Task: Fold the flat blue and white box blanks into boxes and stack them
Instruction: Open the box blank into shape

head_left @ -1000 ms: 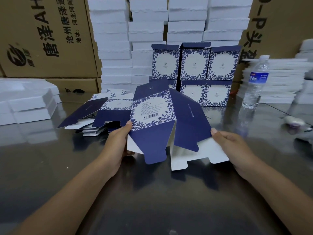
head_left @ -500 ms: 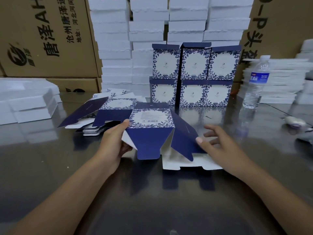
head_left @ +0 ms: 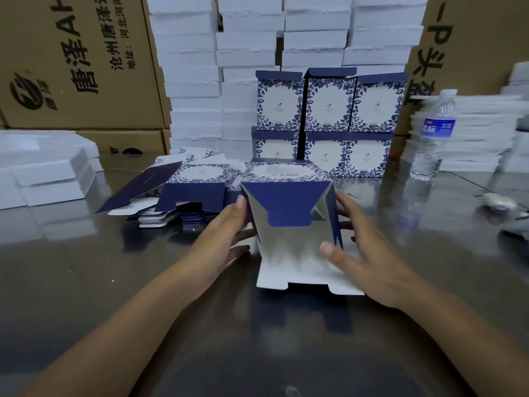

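Head view: six folded boxes (head_left: 329,110) are counted, stacked in two rows of three at the back of the table (head_left: 86,267), beside one pile of flat blanks (head_left: 197,179) and one water bottle (head_left: 432,136). One half-formed box (head_left: 289,202) is held between both hands. The left hand (head_left: 229,233) is clasped on its left wall and the right hand (head_left: 369,253) on its right wall, with the thumb pressed on the white flap.
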Demonstrator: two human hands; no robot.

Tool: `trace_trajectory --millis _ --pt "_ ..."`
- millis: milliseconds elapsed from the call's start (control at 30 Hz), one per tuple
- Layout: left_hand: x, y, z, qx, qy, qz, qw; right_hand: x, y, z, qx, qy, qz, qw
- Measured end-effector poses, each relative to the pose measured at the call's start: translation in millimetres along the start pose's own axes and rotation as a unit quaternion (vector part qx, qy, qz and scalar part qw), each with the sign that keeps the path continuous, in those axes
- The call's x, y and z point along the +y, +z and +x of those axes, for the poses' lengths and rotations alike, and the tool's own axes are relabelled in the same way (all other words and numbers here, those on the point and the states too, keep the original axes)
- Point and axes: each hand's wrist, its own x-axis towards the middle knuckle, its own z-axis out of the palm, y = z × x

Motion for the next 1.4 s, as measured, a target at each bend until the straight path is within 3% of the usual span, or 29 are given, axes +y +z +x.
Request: trace_trajectory --millis 200,433,667,833,1067,1233,1400 --pt "-8.8 -8.5 -0.7 -0.072 0.064 0.055 0.994 -1.4 -0.9 1.6 0.115 0.004 0.082 0.99" --pt "-4.4 -3.4 -5.4 -0.16 0.097 0.117 0.975 2.1 -1.6 11.4 0.175 0.062 0.26 0.948" --pt "-1.3 -1.6 -6.8 -0.044 0.125 0.134 0.982 4.3 2.6 10.7 0.184 0.063 0.198 0.961" --pt "-2.7 -6.3 -3.3 0.001 0.148 0.11 0.983 -1.4 5.2 4.1 0.127 0.038 0.109 0.985" --pt "-2.0 -1.3 -4.0 0.092 0.168 0.087 0.978 -6.3 7.9 5.5 0.105 0.034 0.154 0.982" --pt "-1.6 4.3 -6.8 0.114 0.152 0.159 0.969 -2.2 8.6 4.6 0.103 0.022 0.145 0.984" --pt "-1.7 8.9 -8.8 0.176 0.166 0.27 0.932 -6.9 5.5 -0.8 0.134 0.004 -0.031 0.991"
